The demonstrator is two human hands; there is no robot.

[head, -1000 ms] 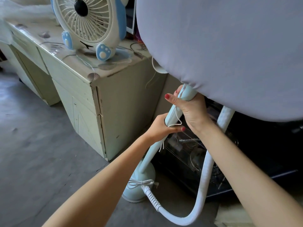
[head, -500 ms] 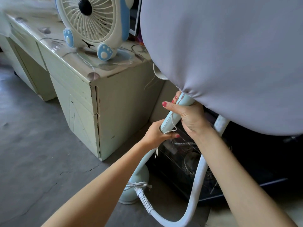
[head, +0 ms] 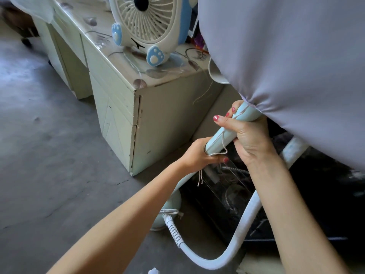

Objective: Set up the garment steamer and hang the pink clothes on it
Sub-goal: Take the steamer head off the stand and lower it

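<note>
Both hands gripped the pale blue-green plastic steamer pole (head: 223,136), one above the other. The right hand (head: 245,135) formed the upper grip, fingers curled fully round the pole just below the gathered edge of the grey-lilac fabric board cover (head: 286,62), which the pole entered. The left hand (head: 199,155) formed the lower grip, closed round the pole directly beneath the right, pinning a thin white drawstring (head: 222,144) against the pole. Two stacked grips probably served to brace the lower section while the upper one was adjusted or locked.

Below the lower grip, the pole ran down to the rounded pale green steamer base (head: 169,212) on the floor. A white corrugated steam hose (head: 227,252) looped from the base, passing under the right forearm. Left of both grips stood a worn cream desk (head: 158,125) carrying a white-and-blue desk fan (head: 150,24). No pink clothes were visible; hanging them remained undone.
</note>
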